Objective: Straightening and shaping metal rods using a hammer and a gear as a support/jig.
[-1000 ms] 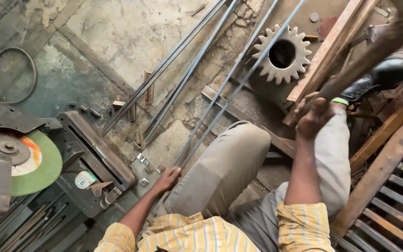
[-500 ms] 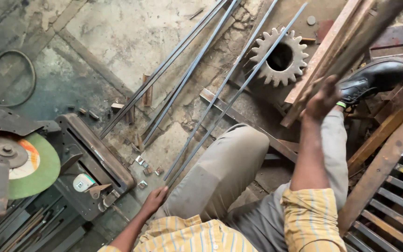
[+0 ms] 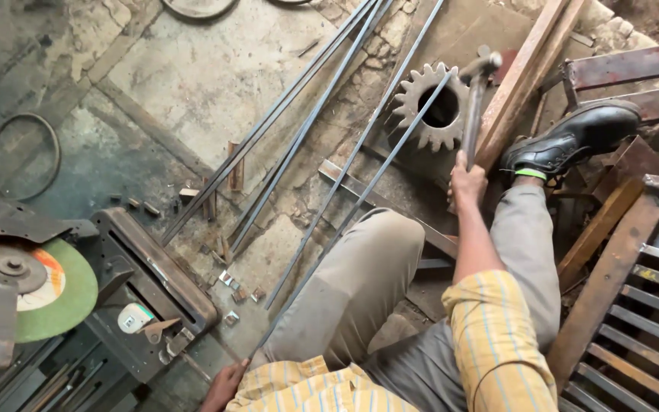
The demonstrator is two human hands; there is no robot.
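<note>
hammer point(image 3: 476, 99) raised since before | right hand point(image 3: 467, 183) clenched on handle | left hand point(image 3: 224, 384) grips rod point(image 3: 360, 198)

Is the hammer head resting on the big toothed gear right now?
No: the right hand holds the hammer raised, its head above the gear.

A metalworking shop, seen from above.
Long steel rods point(image 3: 322, 130) lie across a cracked, grimy concrete floor point(image 3: 215, 69) beside a large gear point(image 3: 429, 107), a chop saw with a green disc point(image 3: 59, 294), small metal offcuts point(image 3: 234, 282), and a welded frame point(image 3: 634, 305).
</note>
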